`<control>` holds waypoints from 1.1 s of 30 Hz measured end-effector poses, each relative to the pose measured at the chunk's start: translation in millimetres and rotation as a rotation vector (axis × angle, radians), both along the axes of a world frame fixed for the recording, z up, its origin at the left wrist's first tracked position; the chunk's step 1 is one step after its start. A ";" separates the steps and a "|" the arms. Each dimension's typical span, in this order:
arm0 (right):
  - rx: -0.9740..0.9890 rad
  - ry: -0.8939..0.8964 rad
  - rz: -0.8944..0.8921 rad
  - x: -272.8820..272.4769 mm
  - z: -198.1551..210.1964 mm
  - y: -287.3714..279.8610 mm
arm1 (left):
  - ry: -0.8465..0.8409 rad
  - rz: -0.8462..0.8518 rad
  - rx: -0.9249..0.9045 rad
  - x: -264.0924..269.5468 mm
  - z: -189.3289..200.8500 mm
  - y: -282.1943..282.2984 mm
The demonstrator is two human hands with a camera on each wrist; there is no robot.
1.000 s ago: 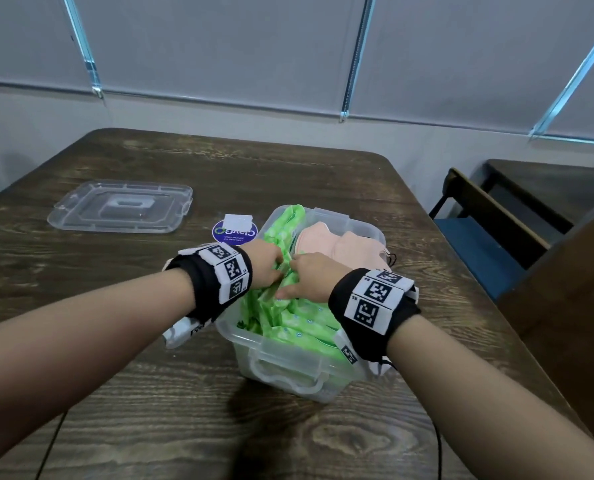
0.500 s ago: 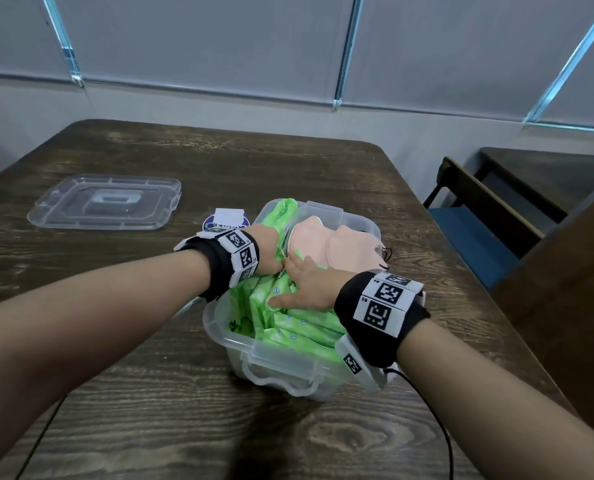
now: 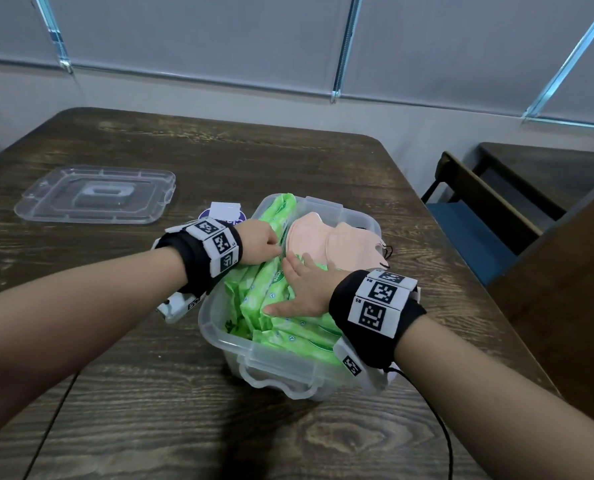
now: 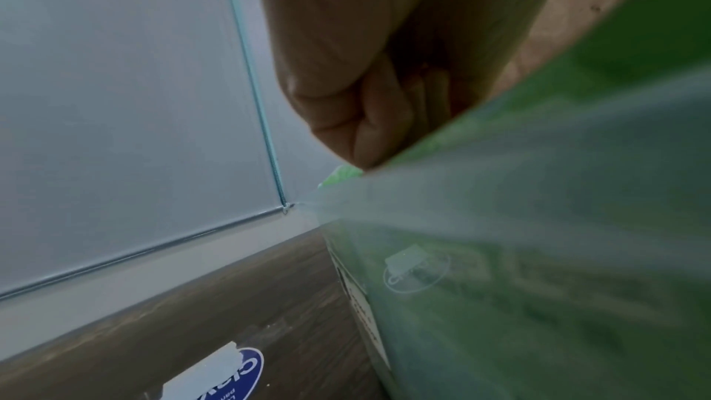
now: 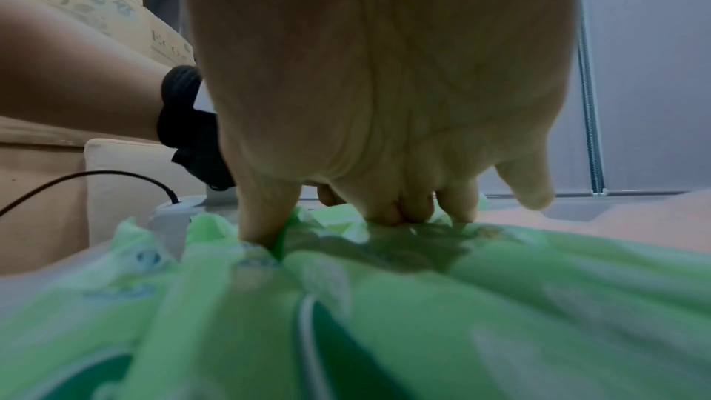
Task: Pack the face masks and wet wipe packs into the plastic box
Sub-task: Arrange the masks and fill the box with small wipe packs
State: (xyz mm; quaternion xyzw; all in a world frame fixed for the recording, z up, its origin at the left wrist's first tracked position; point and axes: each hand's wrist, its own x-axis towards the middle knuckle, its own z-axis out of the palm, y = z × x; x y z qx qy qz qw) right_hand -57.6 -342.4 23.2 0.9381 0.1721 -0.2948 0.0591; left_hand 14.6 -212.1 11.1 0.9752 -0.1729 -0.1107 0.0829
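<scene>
Right hand (image 3: 304,289) lay flat, fingers spread wide, pressing green wipe packs (image 3: 271,296) in plastic box (image 3: 281,372), left hand (image 3: 259,245) beside it, fingers curled round a pack's edge, pink masks (image 3: 337,242) just beyond.

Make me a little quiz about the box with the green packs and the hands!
1. True or false: the clear lid is on the plastic box.
2. What does the right hand rest on? A) the pink face masks B) the green wet wipe packs C) the table
3. Fill in: the left hand is at the box's ____ side.

Key:
1. False, it lies on the table, apart from the box.
2. B
3. left
</scene>
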 end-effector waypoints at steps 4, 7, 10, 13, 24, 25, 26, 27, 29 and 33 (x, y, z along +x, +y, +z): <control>-0.041 0.043 -0.009 5.0 -0.7 5.2 | -0.040 -0.032 0.046 -4.9 1.0 -6.5; -0.004 0.064 -0.023 4.2 2.0 7.5 | -0.035 -0.033 0.019 -12.1 -0.8 -7.7; 0.103 0.077 -0.032 -5.6 12.8 -4.3 | -0.088 -0.080 -0.121 -22.3 -1.5 7.5; 0.202 0.040 -0.018 -25.7 22.7 -31.7 | -0.085 -0.261 -0.157 -43.3 -2.2 30.3; 0.129 -0.055 -0.025 -59.8 -14.5 -72.2 | 0.000 -0.296 0.151 -81.0 -31.6 30.2; 0.119 -0.051 -0.024 -58.5 -15.3 -71.7 | 0.008 -0.292 0.167 -81.0 -31.5 28.6; 0.109 -0.040 -0.026 -57.4 -15.3 -71.0 | 0.018 -0.287 0.185 -82.2 -30.1 26.7; 0.101 -0.030 -0.029 -56.0 -15.2 -70.2 | 0.024 -0.279 0.215 -84.1 -27.7 24.4; 0.103 -0.013 -0.036 -53.7 -13.8 -69.1 | 0.050 -0.244 0.263 -87.5 -20.2 19.8; 0.415 0.029 -0.158 -52.0 -0.8 -82.4 | 0.222 -0.233 0.211 -82.4 6.5 20.7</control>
